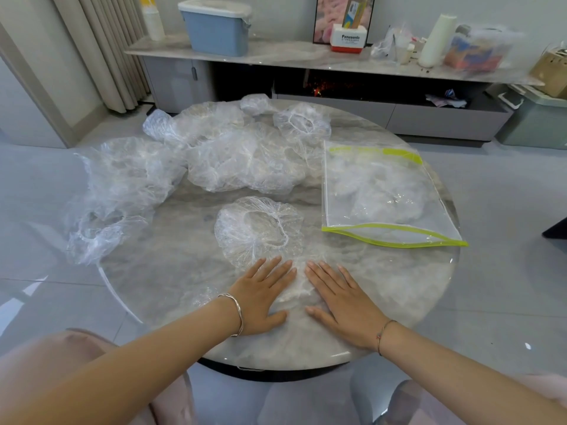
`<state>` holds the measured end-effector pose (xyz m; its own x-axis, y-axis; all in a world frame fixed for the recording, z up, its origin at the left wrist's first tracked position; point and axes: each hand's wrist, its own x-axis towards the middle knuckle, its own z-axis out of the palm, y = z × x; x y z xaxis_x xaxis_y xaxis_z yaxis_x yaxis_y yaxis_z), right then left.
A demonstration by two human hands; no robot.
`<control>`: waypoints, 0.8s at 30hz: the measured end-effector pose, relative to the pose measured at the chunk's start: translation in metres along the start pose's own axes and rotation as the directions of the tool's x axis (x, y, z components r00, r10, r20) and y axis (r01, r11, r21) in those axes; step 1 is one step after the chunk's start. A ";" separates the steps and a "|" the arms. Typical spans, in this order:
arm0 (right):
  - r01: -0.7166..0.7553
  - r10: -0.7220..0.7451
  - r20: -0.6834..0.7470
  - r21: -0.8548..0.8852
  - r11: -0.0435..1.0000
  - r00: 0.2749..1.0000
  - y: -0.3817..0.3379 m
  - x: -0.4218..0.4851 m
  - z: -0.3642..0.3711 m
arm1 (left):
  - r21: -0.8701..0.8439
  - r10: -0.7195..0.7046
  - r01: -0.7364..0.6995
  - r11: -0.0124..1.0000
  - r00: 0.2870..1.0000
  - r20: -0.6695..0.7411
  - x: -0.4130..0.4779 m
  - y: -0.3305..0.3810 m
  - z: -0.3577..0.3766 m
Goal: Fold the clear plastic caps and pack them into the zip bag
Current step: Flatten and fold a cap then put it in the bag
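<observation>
Left hand (260,297), right hand (343,302): both flat, fingers straight, pressing one flattened cap (299,291) onto the marble table (383,286). Beyond: one round cap (260,230); zip bag (383,191) at right (mouth agape, crumpled plastic inside); loose caps (233,154) heaped farthest.

Cap (299,290) under my left hand (260,297) and right hand (343,305): outline mostly hidden. Zip bag (383,233) contents: count indistinct. Shelf clutter (478,50): blurred.
</observation>
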<state>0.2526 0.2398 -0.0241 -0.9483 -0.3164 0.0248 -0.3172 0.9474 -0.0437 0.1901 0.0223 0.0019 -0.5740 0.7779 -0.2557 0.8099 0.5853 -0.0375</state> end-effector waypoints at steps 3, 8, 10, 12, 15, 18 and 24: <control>-0.002 0.002 -0.024 0.006 1.000 1.000 -0.001 -0.002 0.000 | 0.077 0.002 0.001 0.997 0.999 -0.043 -0.001 -0.005 -0.008; 0.126 -0.118 -0.223 0.025 0.992 0.968 -0.008 -0.002 -0.006 | 0.220 0.149 -0.087 0.972 0.946 -0.286 0.004 -0.008 -0.012; 0.213 -0.204 -0.307 -0.004 0.977 0.930 -0.012 -0.003 -0.012 | 0.207 0.196 -0.126 0.970 0.910 -0.366 0.005 -0.001 -0.013; 0.253 -0.241 -0.389 -0.020 0.967 0.889 -0.012 -0.004 -0.012 | 0.113 0.191 -0.158 0.981 0.892 -0.410 0.007 0.009 -0.014; 0.216 -0.186 -0.410 0.027 0.976 0.893 -0.005 -0.008 -0.010 | -0.031 0.176 -0.212 0.977 0.877 -0.447 0.008 0.016 -0.008; 0.136 -0.068 -0.332 0.187 0.973 0.941 0.002 -0.010 -0.016 | -0.120 0.140 -0.209 0.971 0.895 -0.424 0.010 0.013 -0.004; -0.113 0.275 -0.113 0.718 0.687 0.955 0.001 -0.011 -0.030 | -0.380 -0.131 -0.053 0.924 0.888 -0.442 0.015 0.010 -0.008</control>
<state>0.2630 0.2458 0.0058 -0.9916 -0.0362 0.1245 -0.1179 0.6510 -0.7499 0.1884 0.0413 0.0058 -0.6687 0.7148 0.2045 0.7326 0.5865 0.3454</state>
